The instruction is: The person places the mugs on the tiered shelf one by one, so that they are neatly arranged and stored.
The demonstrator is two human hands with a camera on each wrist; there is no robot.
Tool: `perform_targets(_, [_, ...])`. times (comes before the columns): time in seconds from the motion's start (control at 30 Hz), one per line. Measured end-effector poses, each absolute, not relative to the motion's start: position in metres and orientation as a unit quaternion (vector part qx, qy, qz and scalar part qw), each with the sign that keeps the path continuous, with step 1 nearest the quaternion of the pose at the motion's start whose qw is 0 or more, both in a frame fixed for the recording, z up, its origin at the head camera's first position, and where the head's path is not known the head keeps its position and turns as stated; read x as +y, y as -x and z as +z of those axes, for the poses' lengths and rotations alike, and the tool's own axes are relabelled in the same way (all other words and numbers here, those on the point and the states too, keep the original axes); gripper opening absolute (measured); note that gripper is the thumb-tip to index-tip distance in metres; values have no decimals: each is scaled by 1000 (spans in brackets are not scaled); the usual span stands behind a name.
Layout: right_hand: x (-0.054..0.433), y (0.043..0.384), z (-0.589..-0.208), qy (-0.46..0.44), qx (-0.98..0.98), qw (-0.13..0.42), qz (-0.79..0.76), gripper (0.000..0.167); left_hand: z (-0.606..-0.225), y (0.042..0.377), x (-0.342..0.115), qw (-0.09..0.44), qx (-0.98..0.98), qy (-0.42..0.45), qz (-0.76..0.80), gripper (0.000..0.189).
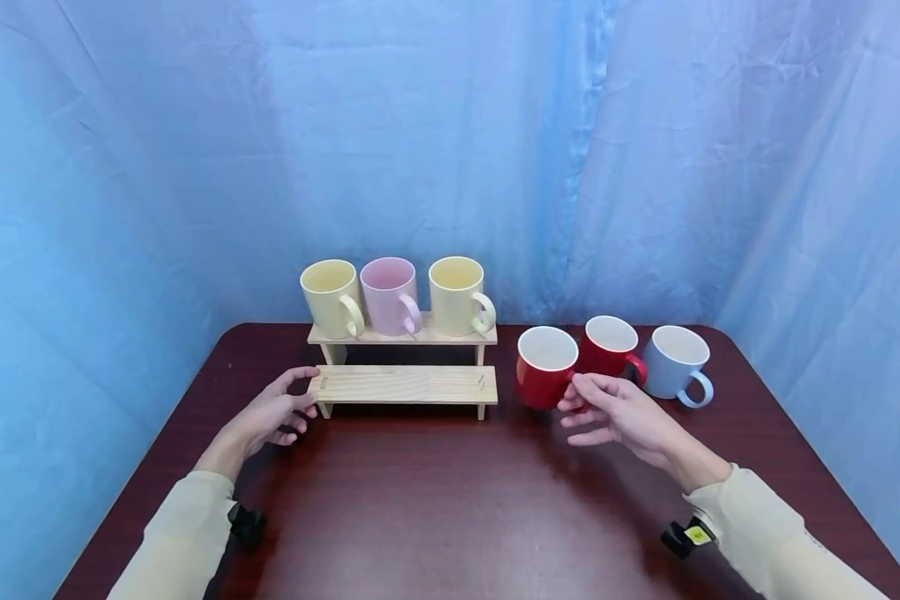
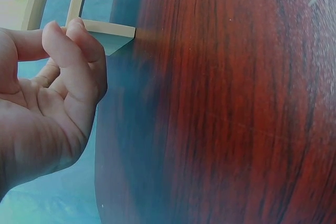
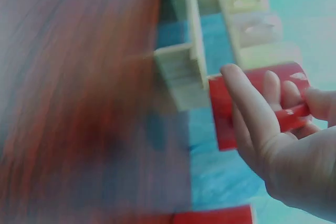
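My right hand (image 1: 626,417) holds a red mug (image 1: 542,379) with a white inside by its handle, which points toward me on the right. The right wrist view shows the fingers around the handle (image 3: 294,112), with the mug upright and raised off the table. At the left end of a two-step wooden rack (image 1: 401,385), my left hand (image 1: 270,414) grips the lower step between thumb and fingers. On the upper step stand a yellow mug (image 1: 332,304), a pink mug (image 1: 388,296) and another yellow mug (image 1: 453,300). The lower step holds nothing.
A second red mug (image 1: 607,346) and a light blue mug (image 1: 673,362) stand at the back right of the dark wooden table (image 1: 435,517). Blue curtains (image 1: 420,150) hang behind and along both sides. Each wrist carries a small black camera.
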State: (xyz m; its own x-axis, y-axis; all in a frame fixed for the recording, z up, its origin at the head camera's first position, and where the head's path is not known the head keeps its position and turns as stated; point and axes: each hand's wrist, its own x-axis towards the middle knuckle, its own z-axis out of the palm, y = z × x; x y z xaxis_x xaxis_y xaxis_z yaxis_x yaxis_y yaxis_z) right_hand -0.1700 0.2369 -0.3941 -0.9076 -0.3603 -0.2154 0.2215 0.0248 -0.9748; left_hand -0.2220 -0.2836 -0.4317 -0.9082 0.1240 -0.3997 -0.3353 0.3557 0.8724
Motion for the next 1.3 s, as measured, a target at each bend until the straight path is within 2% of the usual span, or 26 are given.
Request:
perform_targets(0.37, [193,163,-377,97,668,256,-692,22,-433,222,-282,203,795,68,568,54])
perform_targets(0.83, [82,182,-368,135,627,289,-711,25,-437,221,-283,180,800,75,568,53])
perform_targets(1.07, [27,195,-378,135,623,305,-707,27,-436,219,-286,173,791,82,581,56])
perform_targets(1.3, [-6,210,-398,149,636,294,-698,28,-438,218,-282,154,793,88,582,55])
